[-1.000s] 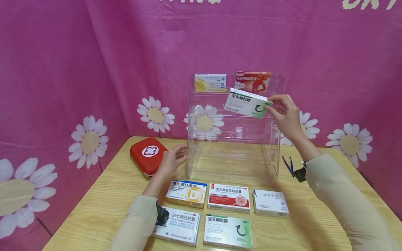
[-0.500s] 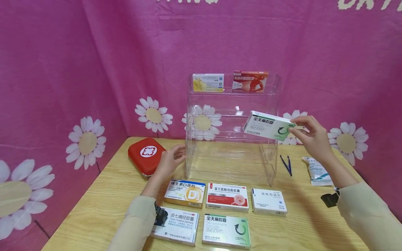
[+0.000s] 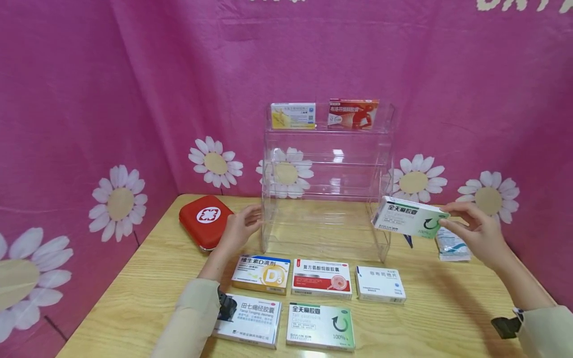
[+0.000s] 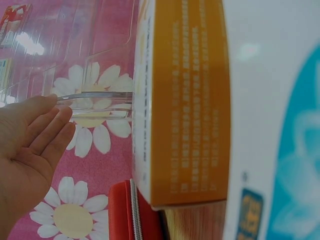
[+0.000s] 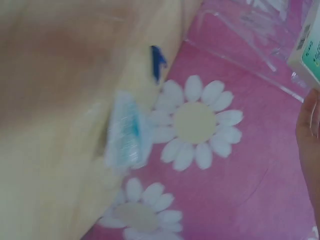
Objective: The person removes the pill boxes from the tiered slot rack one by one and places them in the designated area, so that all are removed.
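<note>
My right hand (image 3: 481, 233) pinches the right end of a white and green medicine box (image 3: 409, 218), held tilted in the air by the lower right side of a clear acrylic display rack (image 3: 329, 214). In the right wrist view, only a corner of this box (image 5: 311, 52) shows. My left hand (image 3: 241, 226) touches the left side of the rack with its fingers extended; the left wrist view shows the fingertips at the clear panel edge (image 4: 92, 95). On the rack's top tier stand a yellow and white box (image 3: 293, 116) and a red box (image 3: 352, 114).
In front of the rack lie an orange D3 box (image 3: 261, 275), a red and white box (image 3: 321, 278), a white box (image 3: 380, 284), a blue-white box (image 3: 250, 320) and another green-white box (image 3: 320, 326). A red case (image 3: 203, 223), tweezers (image 5: 157, 62) and a plastic packet (image 3: 452, 244) flank it.
My right hand has carried the white and green box down and to the right, away from the rack's upper tiers. The left hand stays at the rack's left side.
</note>
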Motion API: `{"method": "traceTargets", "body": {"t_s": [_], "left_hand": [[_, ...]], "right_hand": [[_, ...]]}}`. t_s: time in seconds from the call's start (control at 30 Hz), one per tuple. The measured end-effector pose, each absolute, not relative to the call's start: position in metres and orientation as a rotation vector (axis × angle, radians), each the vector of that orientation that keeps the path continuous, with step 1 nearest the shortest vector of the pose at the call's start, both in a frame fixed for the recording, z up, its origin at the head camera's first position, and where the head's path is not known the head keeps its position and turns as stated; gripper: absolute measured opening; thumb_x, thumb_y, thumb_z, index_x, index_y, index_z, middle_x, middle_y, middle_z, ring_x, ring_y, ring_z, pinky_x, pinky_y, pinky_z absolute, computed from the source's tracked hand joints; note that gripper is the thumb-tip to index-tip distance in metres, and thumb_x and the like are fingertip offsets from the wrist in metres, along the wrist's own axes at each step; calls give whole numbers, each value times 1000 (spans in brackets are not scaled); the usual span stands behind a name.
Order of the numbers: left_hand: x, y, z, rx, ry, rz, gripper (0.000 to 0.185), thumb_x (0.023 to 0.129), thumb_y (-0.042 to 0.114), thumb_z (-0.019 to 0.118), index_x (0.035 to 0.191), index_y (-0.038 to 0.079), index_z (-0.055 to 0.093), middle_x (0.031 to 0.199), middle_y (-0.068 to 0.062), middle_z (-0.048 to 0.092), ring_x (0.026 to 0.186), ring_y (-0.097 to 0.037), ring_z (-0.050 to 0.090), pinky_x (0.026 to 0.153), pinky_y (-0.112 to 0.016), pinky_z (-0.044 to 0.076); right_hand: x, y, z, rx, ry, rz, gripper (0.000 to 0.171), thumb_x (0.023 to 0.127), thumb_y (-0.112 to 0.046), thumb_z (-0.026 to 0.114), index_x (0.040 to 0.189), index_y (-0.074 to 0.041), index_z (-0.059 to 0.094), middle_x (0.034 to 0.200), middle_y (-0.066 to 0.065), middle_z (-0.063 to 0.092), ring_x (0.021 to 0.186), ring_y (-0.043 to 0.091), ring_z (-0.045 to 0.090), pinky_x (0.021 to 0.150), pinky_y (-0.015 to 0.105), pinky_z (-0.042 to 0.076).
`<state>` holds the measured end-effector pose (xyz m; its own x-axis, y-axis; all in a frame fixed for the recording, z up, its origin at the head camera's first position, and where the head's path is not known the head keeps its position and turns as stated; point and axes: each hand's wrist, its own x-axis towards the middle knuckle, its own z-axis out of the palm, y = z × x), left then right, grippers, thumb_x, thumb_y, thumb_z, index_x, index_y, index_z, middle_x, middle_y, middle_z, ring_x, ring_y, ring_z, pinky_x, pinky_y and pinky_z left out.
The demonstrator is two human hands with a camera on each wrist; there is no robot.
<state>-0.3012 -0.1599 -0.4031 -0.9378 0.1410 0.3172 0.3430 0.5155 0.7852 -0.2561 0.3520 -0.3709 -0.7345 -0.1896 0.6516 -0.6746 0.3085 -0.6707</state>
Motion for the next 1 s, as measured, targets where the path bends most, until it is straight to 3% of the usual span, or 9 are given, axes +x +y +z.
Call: {"method": "traceTargets", "body": {"t_s": [0.4, 0.63, 1.0], "left_hand": [[-299, -163, -405, -388, -2558, -1408, 44, 88, 3, 69, 131, 1, 58, 125, -21, 67, 115, -34, 66, 97, -41, 56], [-298, -161, -403, -383, -2562, -1411, 43, 89, 3, 68, 131, 2, 59, 124, -21, 67, 115, -33, 66, 96, -41, 56], [-300, -159, -401, -368, -2577, -1425, 43, 90, 1, 67, 132, 1, 58, 125, -20, 67, 116, -33, 66, 97, -40, 56]], "right_hand": [[-225, 389, -409, 644, -2366, 1234, 35, 81, 22, 61, 112, 4, 61, 116, -12, 56, 100, -11, 59, 75, 3, 52], [-215, 412, -422, 621, -2511, 1197, 28, 86, 13, 63, 113, 3, 61, 111, -23, 61, 100, -14, 59, 73, 4, 51], [-212, 438, -439, 634, -2645, 1231, 23, 88, 9, 62, 111, 2, 62, 110, -23, 61, 95, -10, 60, 73, 9, 53]]}}
